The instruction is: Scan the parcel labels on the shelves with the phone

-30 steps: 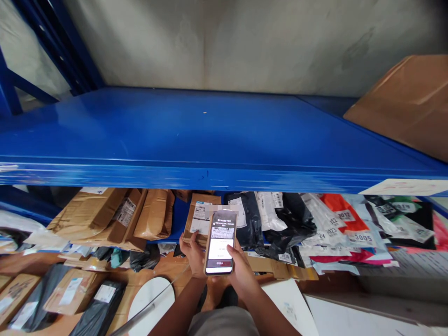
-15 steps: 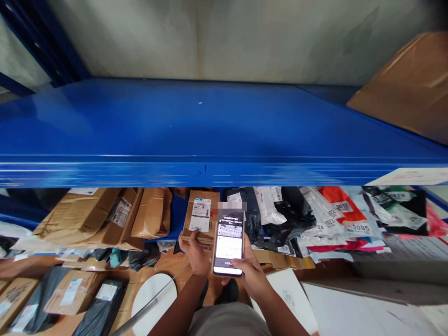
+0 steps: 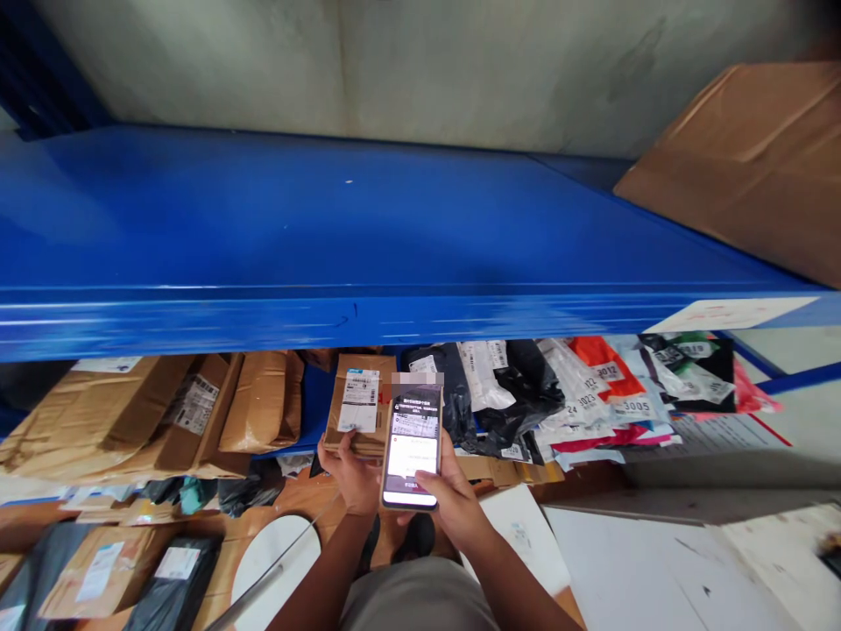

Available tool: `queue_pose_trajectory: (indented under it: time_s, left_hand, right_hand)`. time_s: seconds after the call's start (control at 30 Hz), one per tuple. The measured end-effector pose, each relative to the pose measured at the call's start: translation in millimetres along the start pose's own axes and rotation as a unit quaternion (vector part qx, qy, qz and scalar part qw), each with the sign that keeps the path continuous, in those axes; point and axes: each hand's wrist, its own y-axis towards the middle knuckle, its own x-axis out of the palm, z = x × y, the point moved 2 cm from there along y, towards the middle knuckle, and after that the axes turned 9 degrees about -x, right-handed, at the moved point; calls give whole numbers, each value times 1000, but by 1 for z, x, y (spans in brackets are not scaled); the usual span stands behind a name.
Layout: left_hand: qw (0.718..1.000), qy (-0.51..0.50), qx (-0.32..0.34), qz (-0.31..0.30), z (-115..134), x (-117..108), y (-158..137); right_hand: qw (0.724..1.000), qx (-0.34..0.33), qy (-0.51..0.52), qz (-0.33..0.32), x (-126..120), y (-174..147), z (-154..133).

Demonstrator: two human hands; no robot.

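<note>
My right hand [image 3: 453,491] is wrapped round a smartphone [image 3: 412,449], its thumb over the lower part of the lit screen. The phone is held upright to view, with text and a picture on the display. Just left of it, my left hand [image 3: 353,473] grips the near edge of a brown cardboard parcel [image 3: 334,421], fingers on its front and side. That parcel carries a white shipping label [image 3: 359,400] with a barcode and sits at the lower shelf's edge. The phone covers the parcel's right side.
A blue shelf [image 3: 295,228] spans above my hands, with a large brown carton [image 3: 742,166] at its right. Cardboard boxes [image 3: 263,403] lie left on the lower shelf; black bags [image 3: 526,386] and numbered mailers [image 3: 591,394] lie right. Below stand a white round lid-like disc [image 3: 276,561] and more parcels [image 3: 98,570].
The view has shifted a little to the right, so everything appears further left. Both hands keep their holds; the right thumb sits slightly higher on the phone screen.
</note>
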Motion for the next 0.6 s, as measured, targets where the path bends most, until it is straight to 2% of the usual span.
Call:
queue_pose_trajectory:
  time_s: [0.2, 0.37, 0.6]
  left_hand:
    - [1000, 5, 9, 7, -2, 1, 0]
    - [1000, 10, 19, 13, 1, 0, 0]
    - [999, 27, 18, 19, 2, 0, 0]
  right_hand:
    - [999, 45, -6, -28, 5, -9, -11]
    - [998, 42, -30, -30, 7, -14, -19]
    - [998, 29, -60, -24, 1, -13, -16]
